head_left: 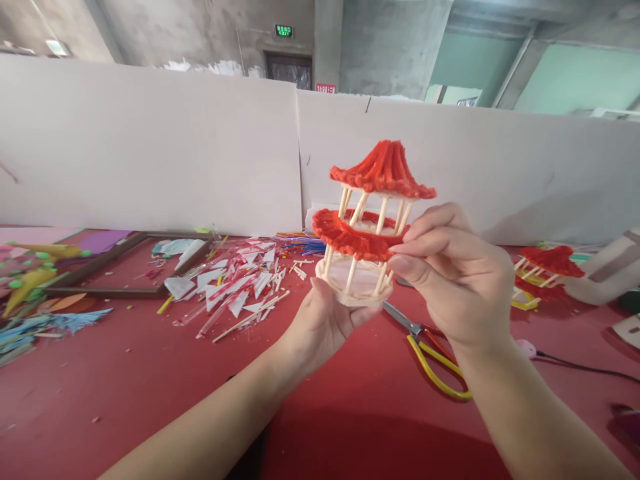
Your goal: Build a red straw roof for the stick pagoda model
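Observation:
A small two-tiered pavilion model (383,170) with red fuzzy roofs and pale wooden sticks as pillars is held up in the middle of the head view, tilted slightly. Its round pale base rests in my left hand (320,323), the thumb at the near left edge and the fingers beneath. My right hand (455,273) pinches the right edge of the lower red roof between thumb and fingers. Below and behind the hands, scissors (413,327) with yellow and red handles lie on the red table (175,400).
Plastic and paper scraps (240,280) with loose sticks lie left of centre, beside a dark frame (110,292). Another red-roofed model (553,260) stands at the right, near a black cable (585,365). White panels (150,147) rise behind the table.

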Demonstrator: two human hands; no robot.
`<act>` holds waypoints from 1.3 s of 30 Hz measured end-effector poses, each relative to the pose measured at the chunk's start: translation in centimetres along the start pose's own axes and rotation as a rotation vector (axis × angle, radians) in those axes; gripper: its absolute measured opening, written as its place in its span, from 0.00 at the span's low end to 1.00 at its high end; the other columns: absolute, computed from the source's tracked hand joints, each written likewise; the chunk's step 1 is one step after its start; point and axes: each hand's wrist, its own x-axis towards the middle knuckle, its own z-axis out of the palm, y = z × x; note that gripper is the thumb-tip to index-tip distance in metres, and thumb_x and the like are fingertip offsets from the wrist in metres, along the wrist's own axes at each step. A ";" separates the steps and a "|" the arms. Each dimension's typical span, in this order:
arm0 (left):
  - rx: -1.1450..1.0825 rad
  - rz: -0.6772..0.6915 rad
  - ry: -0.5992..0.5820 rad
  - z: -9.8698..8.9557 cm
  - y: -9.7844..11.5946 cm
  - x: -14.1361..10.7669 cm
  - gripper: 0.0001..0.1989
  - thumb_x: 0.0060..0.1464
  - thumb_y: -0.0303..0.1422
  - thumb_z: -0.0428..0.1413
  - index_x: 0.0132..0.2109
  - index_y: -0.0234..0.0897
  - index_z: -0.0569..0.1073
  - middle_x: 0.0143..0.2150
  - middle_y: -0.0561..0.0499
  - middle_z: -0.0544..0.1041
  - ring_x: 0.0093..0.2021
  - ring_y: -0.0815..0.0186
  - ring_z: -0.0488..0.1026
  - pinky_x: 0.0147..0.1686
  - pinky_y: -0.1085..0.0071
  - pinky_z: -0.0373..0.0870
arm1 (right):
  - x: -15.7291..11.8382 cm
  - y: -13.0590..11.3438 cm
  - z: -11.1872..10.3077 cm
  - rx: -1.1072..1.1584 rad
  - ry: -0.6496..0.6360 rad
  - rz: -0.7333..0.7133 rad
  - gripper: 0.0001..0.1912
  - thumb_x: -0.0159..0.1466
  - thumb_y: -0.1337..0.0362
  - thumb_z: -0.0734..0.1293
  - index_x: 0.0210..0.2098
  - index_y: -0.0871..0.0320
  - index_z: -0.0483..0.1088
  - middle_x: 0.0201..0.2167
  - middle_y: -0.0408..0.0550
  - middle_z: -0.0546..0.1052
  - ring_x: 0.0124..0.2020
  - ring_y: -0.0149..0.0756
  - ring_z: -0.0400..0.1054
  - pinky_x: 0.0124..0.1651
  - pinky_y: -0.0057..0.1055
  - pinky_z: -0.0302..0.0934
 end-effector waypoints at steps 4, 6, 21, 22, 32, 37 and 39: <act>0.055 0.027 -0.004 0.0 -0.3 -0.3 0.41 0.47 0.41 0.73 0.66 0.46 0.68 0.65 0.42 0.74 0.62 0.52 0.75 0.62 0.62 0.73 | -0.2 -0.3 0.0 -0.092 -0.004 0.022 0.05 0.62 0.67 0.75 0.31 0.51 0.79 0.31 0.43 0.72 0.40 0.38 0.67 0.43 0.40 0.65; 0.069 0.046 0.015 0.0 -0.3 -0.3 0.38 0.47 0.33 0.74 0.63 0.45 0.69 0.61 0.44 0.77 0.60 0.54 0.76 0.61 0.62 0.73 | -0.3 -0.3 0.0 -0.108 -0.011 0.032 0.05 0.62 0.66 0.75 0.31 0.50 0.78 0.31 0.44 0.72 0.41 0.39 0.68 0.43 0.42 0.65; -0.002 -0.040 0.088 -0.3 0.3 -0.6 0.26 0.52 0.34 0.70 0.57 0.40 0.75 0.55 0.45 0.81 0.53 0.61 0.81 0.48 0.73 0.80 | 0.3 0.2 -0.5 -0.042 -0.050 0.015 0.04 0.62 0.67 0.76 0.35 0.51 0.80 0.40 0.44 0.75 0.46 0.36 0.70 0.51 0.38 0.66; 0.002 -0.046 0.087 -0.3 0.2 -0.6 0.27 0.52 0.34 0.70 0.57 0.39 0.74 0.55 0.45 0.81 0.53 0.61 0.81 0.48 0.73 0.80 | 0.3 0.2 -0.6 -0.065 -0.051 0.014 0.03 0.63 0.67 0.75 0.34 0.51 0.79 0.39 0.43 0.75 0.45 0.35 0.70 0.51 0.38 0.66; -0.009 -0.074 0.061 -0.6 0.2 -0.7 0.25 0.54 0.39 0.69 0.57 0.39 0.75 0.53 0.47 0.83 0.53 0.59 0.81 0.50 0.71 0.80 | 0.4 0.3 -0.6 -0.072 -0.069 0.015 0.04 0.63 0.65 0.74 0.32 0.49 0.79 0.35 0.44 0.75 0.43 0.39 0.70 0.48 0.43 0.69; -0.104 -0.068 -0.050 -0.5 0.6 -0.6 0.24 0.56 0.44 0.67 0.57 0.42 0.76 0.54 0.50 0.83 0.52 0.62 0.82 0.51 0.75 0.79 | 0.5 0.5 -0.7 0.008 -0.055 -0.009 0.12 0.58 0.64 0.79 0.41 0.45 0.81 0.43 0.46 0.76 0.50 0.41 0.71 0.53 0.44 0.70; -0.120 -0.076 -0.058 -0.4 0.6 -0.5 0.27 0.55 0.44 0.68 0.59 0.43 0.74 0.54 0.49 0.82 0.52 0.61 0.82 0.51 0.74 0.79 | 0.5 0.4 -0.8 0.004 -0.042 -0.017 0.11 0.59 0.65 0.78 0.41 0.44 0.82 0.43 0.45 0.76 0.49 0.41 0.71 0.53 0.44 0.70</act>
